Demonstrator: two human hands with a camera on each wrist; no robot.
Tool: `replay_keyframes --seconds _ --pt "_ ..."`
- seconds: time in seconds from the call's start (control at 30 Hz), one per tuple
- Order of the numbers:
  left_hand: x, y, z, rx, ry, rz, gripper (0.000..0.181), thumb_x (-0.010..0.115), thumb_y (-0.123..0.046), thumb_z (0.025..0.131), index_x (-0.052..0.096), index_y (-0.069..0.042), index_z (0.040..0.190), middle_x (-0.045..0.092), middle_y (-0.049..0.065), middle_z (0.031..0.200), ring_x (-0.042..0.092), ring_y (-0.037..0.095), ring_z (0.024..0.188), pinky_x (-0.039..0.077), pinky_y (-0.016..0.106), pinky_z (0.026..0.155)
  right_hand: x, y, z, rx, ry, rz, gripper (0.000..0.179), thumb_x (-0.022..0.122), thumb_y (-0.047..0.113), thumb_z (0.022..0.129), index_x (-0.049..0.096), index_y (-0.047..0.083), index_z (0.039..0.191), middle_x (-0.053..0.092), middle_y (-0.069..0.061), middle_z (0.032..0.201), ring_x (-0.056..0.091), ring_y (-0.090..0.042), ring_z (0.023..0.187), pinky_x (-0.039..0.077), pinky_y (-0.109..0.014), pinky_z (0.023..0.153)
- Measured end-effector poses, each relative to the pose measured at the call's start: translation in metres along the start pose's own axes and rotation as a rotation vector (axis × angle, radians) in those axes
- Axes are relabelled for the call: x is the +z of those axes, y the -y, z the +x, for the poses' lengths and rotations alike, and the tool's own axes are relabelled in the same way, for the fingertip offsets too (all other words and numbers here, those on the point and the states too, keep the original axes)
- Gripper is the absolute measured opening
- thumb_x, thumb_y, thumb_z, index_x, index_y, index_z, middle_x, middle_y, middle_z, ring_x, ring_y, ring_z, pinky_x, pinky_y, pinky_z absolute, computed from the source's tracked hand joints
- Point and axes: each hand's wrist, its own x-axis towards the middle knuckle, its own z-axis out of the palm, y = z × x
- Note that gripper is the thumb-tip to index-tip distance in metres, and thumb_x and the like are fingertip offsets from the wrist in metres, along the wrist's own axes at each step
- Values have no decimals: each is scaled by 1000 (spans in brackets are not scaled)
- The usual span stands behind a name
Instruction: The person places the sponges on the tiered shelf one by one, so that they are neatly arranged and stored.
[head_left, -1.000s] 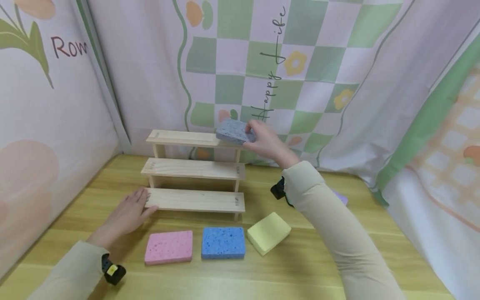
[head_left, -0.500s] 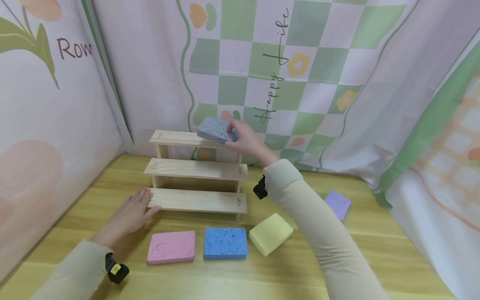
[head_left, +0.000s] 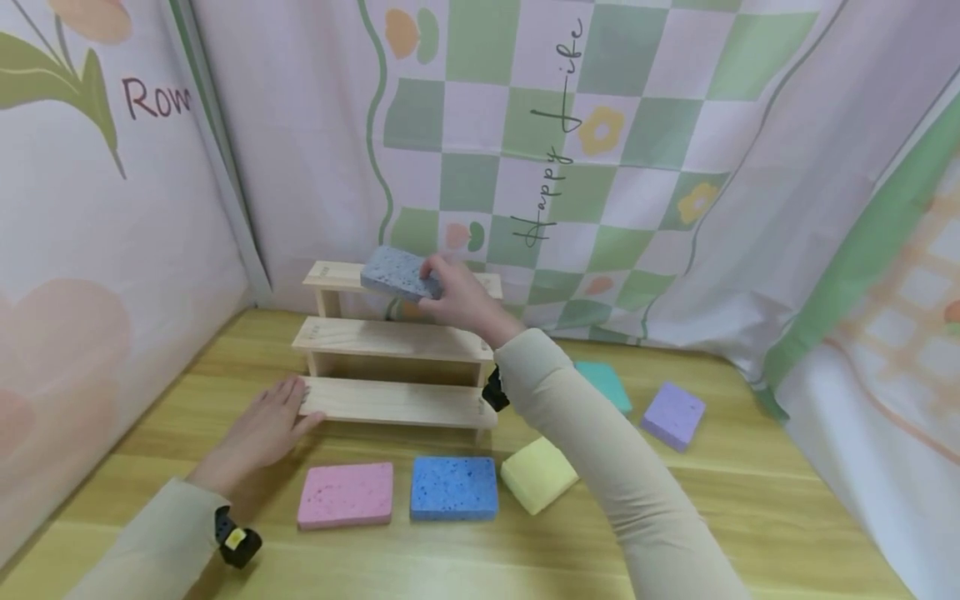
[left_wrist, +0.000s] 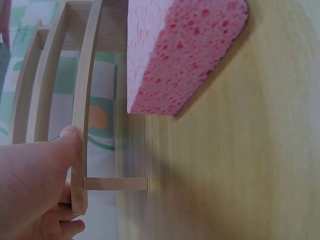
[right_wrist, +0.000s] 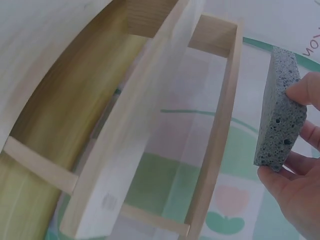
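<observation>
Right hand [head_left: 467,298]: thumb and bent fingers pinch the grey sponge [head_left: 396,271] at its 3 o'clock end.
Grey sponge: it is by the top board; the right wrist view shows a gap between.
Left hand [head_left: 258,429]: thumb and bent fingers grip the three-tier wooden rack [head_left: 397,402], lowest board, 9 o'clock end.
Pink sponge [head_left: 346,495], blue sponge [head_left: 453,487]: around 6 o'clock from rack.

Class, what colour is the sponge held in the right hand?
The sponge is bluish grey with dark pores, clearest in the right wrist view.
</observation>
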Motion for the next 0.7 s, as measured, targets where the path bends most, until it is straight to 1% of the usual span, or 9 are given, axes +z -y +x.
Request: replay_keyframes --seconds 0.2,0.3,0.53,0.7 --pt "2 1 1 6 -4 1 75 38 -43 98 22 21 133 18 38 139 19 49 128 14 57 105 10 3 4 -33 9 -6 28 65 11 82 49 6 105 50 -12 117 46 -20 101 41 -32 86" --pt "3 2 1 6 -5 2 74 38 -42 98 22 21 134 18 38 139 19 49 128 14 57 105 14 4 6 -37 14 -20 28 65 11 82 49 6 105 49 -12 121 45 -20 103 40 -31 87" --pt "2 1 0 3 -7 3 74 38 -42 98 23 21 133 19 38 139 20 49 128 14 57 105 21 7 12 -4 19 -19 28 63 10 82 49 7 106 44 -12 129 44 -19 107 41 -30 89" --pt "0 0 -1 2 -7 4 73 39 -41 98 23 21 133 19 38 139 20 49 128 14 57 105 23 7 16 25 27 20 27 62 9 82 49 8 106 42 -12 131 42 -20 110 41 -30 90"
